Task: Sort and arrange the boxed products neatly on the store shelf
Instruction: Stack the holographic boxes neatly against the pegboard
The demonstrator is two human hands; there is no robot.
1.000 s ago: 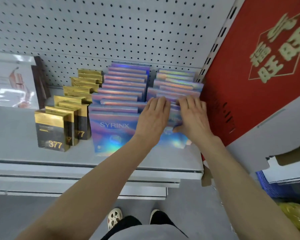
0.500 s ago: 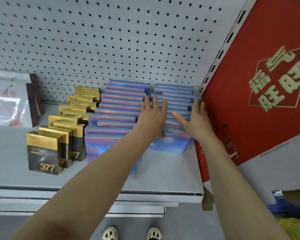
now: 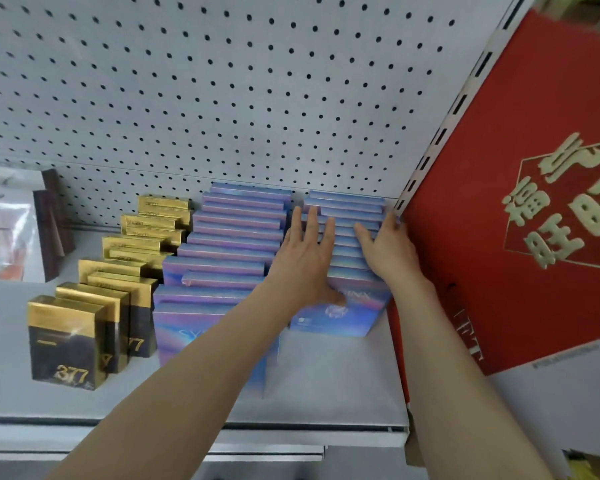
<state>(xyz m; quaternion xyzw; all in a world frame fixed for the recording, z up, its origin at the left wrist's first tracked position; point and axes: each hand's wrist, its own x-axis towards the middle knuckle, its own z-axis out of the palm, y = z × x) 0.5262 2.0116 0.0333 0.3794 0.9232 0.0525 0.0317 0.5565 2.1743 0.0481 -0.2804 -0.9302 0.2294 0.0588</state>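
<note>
Two rows of iridescent blue-purple SYRINX boxes stand on the grey shelf point(image 3: 326, 386). The left row point(image 3: 229, 244) runs from the pegboard toward the shelf front. The right row point(image 3: 347, 237) is pushed back near the pegboard. My left hand point(image 3: 305, 258) lies flat with straight fingers on the tops of the right row, its thumb on the front box point(image 3: 336, 317). My right hand point(image 3: 385, 247) presses the row's right side with straight fingers, beside the shelf upright. To the left stands a row of gold-and-black 377 boxes point(image 3: 66, 341).
A large red carton point(image 3: 520, 202) with gold characters leans against the shelf's right end. Dark brown boxes point(image 3: 52, 230) and a glossy white package point(image 3: 4, 233) stand at the far left. The white pegboard point(image 3: 222, 81) backs the shelf. A lower shelf edge shows below.
Both hands have moved from the front of the right row, where they gripped boxes, to lie flat farther back. The right row has slid toward the pegboard. The camera has moved closer.
</note>
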